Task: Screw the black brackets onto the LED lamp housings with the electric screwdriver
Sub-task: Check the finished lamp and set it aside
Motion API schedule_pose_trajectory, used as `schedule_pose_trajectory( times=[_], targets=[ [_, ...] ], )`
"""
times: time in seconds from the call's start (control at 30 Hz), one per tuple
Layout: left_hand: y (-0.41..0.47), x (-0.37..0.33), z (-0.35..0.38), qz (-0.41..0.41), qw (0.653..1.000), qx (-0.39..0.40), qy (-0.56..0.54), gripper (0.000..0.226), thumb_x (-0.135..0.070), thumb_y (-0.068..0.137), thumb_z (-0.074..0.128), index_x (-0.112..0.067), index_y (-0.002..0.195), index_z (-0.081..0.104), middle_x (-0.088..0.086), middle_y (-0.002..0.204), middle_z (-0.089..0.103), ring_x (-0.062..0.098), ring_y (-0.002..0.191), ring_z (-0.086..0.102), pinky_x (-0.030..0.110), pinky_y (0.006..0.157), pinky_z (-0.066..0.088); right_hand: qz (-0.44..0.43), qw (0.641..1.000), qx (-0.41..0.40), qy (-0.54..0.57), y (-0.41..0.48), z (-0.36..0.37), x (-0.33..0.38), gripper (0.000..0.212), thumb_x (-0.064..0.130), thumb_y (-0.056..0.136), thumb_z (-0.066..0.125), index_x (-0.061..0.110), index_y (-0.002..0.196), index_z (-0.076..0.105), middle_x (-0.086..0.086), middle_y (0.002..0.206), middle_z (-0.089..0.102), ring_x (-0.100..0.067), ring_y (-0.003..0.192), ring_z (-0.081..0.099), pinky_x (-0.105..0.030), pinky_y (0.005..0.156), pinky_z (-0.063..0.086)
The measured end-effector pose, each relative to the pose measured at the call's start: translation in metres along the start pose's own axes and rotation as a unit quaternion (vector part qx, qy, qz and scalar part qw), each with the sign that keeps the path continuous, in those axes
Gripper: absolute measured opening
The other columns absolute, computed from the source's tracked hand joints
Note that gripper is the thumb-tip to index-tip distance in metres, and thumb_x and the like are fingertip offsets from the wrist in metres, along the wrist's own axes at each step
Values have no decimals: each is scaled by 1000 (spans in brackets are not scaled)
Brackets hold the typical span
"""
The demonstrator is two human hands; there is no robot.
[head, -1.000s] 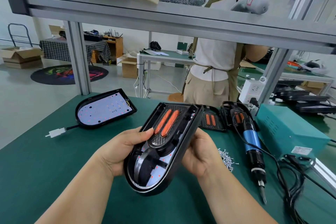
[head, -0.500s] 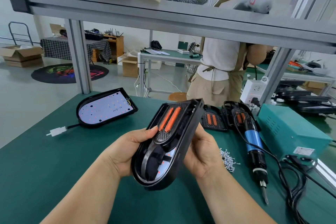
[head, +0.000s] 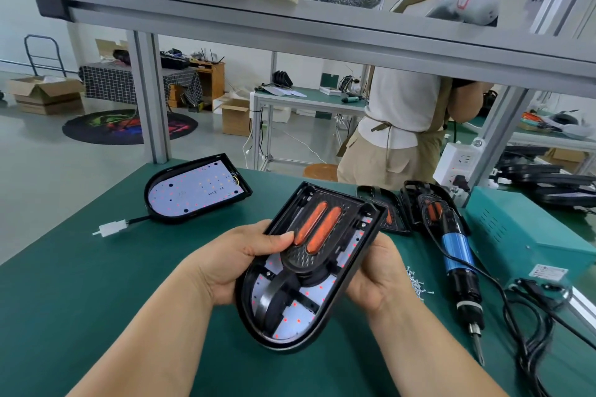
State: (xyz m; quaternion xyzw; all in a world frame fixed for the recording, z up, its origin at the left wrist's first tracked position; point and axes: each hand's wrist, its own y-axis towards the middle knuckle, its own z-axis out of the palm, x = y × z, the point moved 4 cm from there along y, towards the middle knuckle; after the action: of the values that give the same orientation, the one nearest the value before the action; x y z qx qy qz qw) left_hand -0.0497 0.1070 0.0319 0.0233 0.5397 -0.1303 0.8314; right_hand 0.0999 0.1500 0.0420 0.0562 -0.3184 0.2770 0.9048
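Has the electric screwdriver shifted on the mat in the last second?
No. The electric screwdriver lies where it was, right beside the teal box.

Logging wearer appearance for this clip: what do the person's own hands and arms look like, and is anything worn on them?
The left hand and right hand are bare: no gloves, and no rings show. The left forearm and right forearm are uncovered down to the frame edge, with no sleeves, watch, bands, cables or markings in view.
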Motion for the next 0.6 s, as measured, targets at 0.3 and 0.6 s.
schedule_pose_trajectory(
  times=[0.3, 0.6],
  targets=[
    [8, -3, -1, 80, 989, -120, -37, 44, -8, 83, 69, -1, 124, 55, 22, 110, 72, 33, 90, 73, 42, 71, 60, 23, 999, -2, -37, 0, 7, -20, 79, 69, 84, 46, 4, 123, 69, -23, 126, 65, -35, 112, 67, -49, 94, 54],
    [13, 3, -5, 147, 949, -274, -47, 22, -10, 91, 67, -9, 113, 63, 15, 102, 76, 35, 95, 73, 58, 90, 55, 17, 973, -72, -221, -3, -4, -32, 31, 20, 96, 58, 18, 127, 63, -10, 116, 73, -37, 113, 66, -58, 95, 50]
  ],
)
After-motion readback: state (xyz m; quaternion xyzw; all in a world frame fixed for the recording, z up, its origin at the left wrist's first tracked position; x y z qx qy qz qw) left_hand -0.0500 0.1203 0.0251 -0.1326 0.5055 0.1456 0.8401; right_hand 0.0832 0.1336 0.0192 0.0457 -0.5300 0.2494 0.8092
